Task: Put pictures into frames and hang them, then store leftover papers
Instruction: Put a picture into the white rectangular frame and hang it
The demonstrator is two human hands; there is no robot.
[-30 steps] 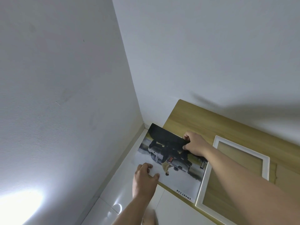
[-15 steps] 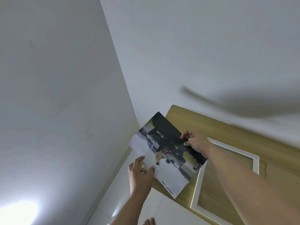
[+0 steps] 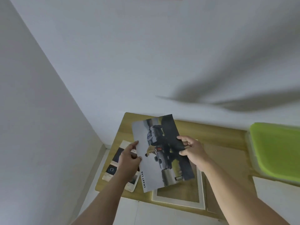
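I observe one glossy paper print showing a dark car and the lettering "SMART CAB" point(image 3: 162, 153), held between both hands over the light wooden table point(image 3: 227, 148). The left hand point(image 3: 129, 158) is at the print's 9 o'clock edge and pinches the pale margin, with the thumb on the printed face and the forefinger stretched up along the edge. The right hand point(image 3: 193, 151) is at the 3 o'clock edge, fingers curled round the dark border and gripping it. The print stands with its long side running from 12 to 6 o'clock, slightly tilted, the lettering reading up the left margin. At the print's 6 o'clock a white rectangular picture frame point(image 3: 178, 204) lies flat on the table; in my view the print covers its upper part, and I cannot tell whether the two touch. At 8 o'clock, partly behind the left hand, lies a small stack of printed sheets with dark panels point(image 3: 112, 169), close to the table's left edge. Well apart at 3 o'clock sits a lime-green flat plastic piece with a pale rim point(image 3: 276, 150). White walls meet in the corner at 10 o'clock.
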